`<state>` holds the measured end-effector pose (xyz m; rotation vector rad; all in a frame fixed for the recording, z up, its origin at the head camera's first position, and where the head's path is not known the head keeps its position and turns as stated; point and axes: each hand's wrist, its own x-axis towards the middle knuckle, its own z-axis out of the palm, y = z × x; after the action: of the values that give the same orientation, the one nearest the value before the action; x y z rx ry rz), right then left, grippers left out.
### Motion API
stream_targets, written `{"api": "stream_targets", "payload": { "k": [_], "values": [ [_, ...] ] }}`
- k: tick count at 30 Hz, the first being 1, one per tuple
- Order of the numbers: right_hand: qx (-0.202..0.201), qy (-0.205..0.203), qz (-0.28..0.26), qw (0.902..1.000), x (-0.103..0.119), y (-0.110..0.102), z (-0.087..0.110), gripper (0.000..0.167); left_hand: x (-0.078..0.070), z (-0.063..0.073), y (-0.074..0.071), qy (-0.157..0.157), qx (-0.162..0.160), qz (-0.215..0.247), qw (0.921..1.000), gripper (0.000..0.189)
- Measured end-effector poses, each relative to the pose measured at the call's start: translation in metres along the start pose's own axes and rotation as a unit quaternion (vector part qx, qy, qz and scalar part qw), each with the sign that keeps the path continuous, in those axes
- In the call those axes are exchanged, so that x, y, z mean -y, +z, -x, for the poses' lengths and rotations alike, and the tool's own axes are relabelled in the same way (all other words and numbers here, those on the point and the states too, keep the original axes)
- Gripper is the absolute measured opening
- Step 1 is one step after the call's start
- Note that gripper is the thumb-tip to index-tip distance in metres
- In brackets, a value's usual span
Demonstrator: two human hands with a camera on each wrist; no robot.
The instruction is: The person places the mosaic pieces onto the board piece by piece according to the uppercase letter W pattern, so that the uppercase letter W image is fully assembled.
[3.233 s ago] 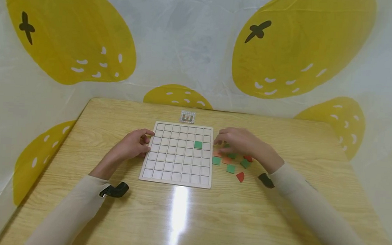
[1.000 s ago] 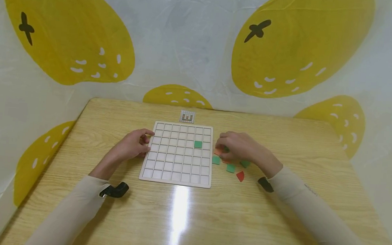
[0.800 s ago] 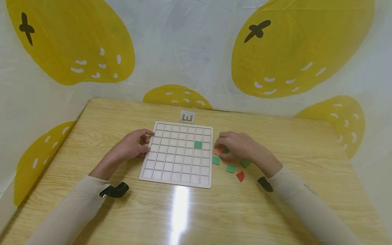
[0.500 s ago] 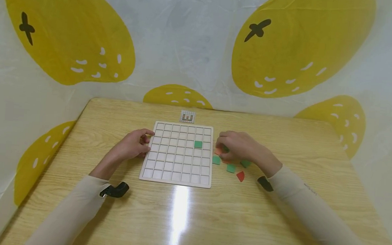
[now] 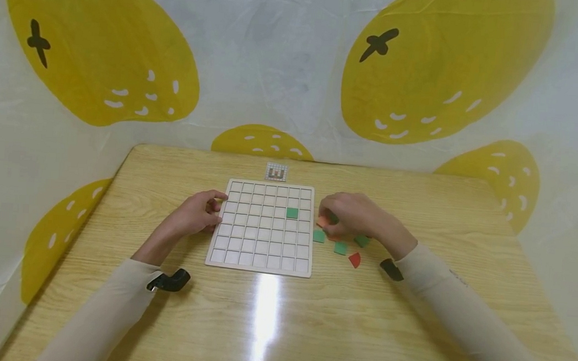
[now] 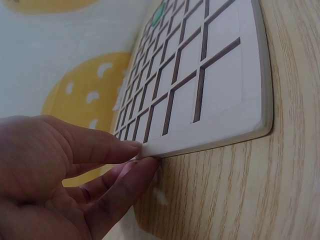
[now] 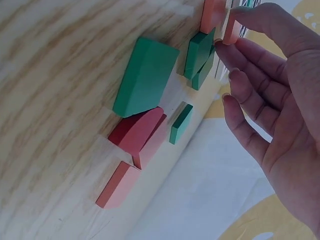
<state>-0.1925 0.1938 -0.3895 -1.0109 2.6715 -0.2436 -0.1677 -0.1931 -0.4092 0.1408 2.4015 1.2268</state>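
Right hand [image 5: 349, 212], more spread seconds ago, now pinches a flat orange tile [image 7: 231, 28] beside the pale square gridded board [image 5: 263, 233], left hand's [image 5: 195, 213] relaxed fingers touching its edge, still only one green square tile [image 5: 292, 213] seated

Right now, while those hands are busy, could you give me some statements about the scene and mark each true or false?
1. The left hand touches the edge of the grid board. True.
2. The right hand pinches a red piece. False: it pinches an orange tile.
3. One green tile lies in the grid. True.
4. The small card lies on the board. False: it lies on the table, beyond the board's far edge.
5. All the loose pieces are green. False: a red piece, for one, lies near them.
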Motion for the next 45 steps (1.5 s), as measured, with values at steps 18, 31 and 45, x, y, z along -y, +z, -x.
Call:
{"api": "stream_targets", "payload": {
  "k": [18,31,45],
  "values": [
    [-0.044,-0.069,0.006,0.9966,0.009,-0.004,-0.012,0.008,0.001,0.0,-0.001,0.012,0.004,0.0,0.9999,0.055],
    [-0.055,-0.113,0.02,0.9919,0.018,0.001,-0.025,0.011,0.002,0.0,-0.001,0.013,0.007,0.003,0.9999,0.056],
    [-0.052,-0.138,0.026,0.9887,0.028,0.003,-0.035,0.011,-0.001,0.001,-0.002,0.007,0.008,-0.003,0.9999,0.056]
  ]
}}
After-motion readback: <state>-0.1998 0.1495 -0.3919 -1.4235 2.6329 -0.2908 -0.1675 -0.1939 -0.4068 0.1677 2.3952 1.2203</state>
